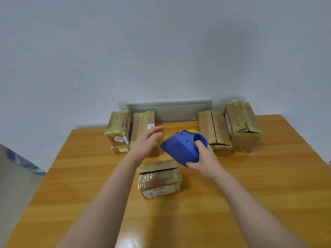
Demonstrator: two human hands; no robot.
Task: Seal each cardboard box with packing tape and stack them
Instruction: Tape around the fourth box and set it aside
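Observation:
A small cardboard box lies in the middle of the wooden table, its top flaps meeting at a dark slit. My right hand grips a blue tape dispenser with a yellow roll, held in the air just above and behind that box. My left hand hovers with fingers straight, to the left of the dispenser, holding nothing. At the back left stand taped boxes, a two-high stack and one beside it. At the back right stand two more boxes.
A grey metal panel sits in the white wall behind the table. The table's left edge drops to a grey floor with a blurred blue-and-white object.

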